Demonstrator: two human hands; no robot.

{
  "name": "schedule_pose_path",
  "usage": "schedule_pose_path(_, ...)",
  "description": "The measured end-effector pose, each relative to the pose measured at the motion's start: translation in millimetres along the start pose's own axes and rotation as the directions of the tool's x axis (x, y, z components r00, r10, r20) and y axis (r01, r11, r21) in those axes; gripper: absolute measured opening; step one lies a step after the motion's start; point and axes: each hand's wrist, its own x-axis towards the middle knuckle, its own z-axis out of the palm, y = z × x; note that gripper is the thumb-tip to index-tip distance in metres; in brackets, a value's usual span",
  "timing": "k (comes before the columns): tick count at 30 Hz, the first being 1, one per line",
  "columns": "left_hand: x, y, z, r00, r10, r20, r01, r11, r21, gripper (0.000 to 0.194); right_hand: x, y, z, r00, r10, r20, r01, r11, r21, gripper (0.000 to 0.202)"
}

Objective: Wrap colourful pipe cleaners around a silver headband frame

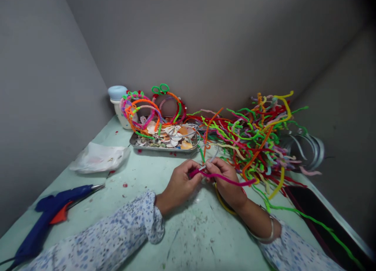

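Observation:
At the table's middle, my left hand [180, 182] pinches a magenta pipe cleaner [227, 179] where it meets a thin silver-grey band [214, 156], which looks like a headband. My right hand [229, 180] is closed on the same band, close beside the left fingertips. The pipe cleaner's loose end runs rightward across the right hand. Part of the band is hidden by my fingers. Just beyond them stand the tips of an orange pipe cleaner [207, 130] and a green one [202, 155]. A yellow strand [222, 203] curves under my right wrist.
Behind is a metal tray [164, 148] of shells with decorated headbands [147, 106]. Pipe cleaners [252, 133] heap at right, by plain headbands [313, 149] and a dark flat object [317, 212]. Left are a glue gun [58, 204], plastic packet [100, 158] and blue-lidded bottle [118, 93].

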Motion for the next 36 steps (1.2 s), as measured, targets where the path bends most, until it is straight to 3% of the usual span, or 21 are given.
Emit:
schedule_pose_path(5,-0.7,-0.3,-1.2,0.998,0.045,-0.047,-0.040,0.995,0.092,0.005,1.1,-9.8,1.7,0.998,-0.060,-0.029,0.058,0.995,-0.080,0.030)
schedule_pose_path(12,-0.4,-0.6,-1.6,0.991,0.092,-0.093,-0.076,0.984,0.161,0.004,1.3,-8.3,2.0,0.999,-0.029,-0.039,0.028,0.999,-0.024,0.029)
schedule_pose_path(36,-2.4,-2.4,0.0,0.985,0.078,-0.154,-0.050,0.982,0.180,0.011,0.5,-1.7,-0.9,0.999,-0.041,-0.025,0.040,0.999,-0.029,0.029)
